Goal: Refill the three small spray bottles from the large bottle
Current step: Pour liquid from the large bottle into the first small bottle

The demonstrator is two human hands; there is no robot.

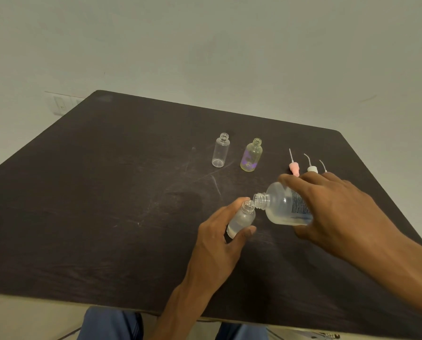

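Pouring is under way on the first of three. The right hand (327, 204) grips the large bottle (287, 204), tipped mouth-down onto the neck of the frosted small bottle (241, 218), which the left hand (219, 241) grips. Two uncapped small bottles (221, 150) stand well apart. Next: level the large bottle before overflow.

Dark brown table (106, 192), yellow-and-purple tinted small bottle (251, 155), pink spray cap (294, 168), white spray cap (312, 169).

Plain room: dark table (106, 192), bare pale wall (205, 45), wall switch (59, 104).
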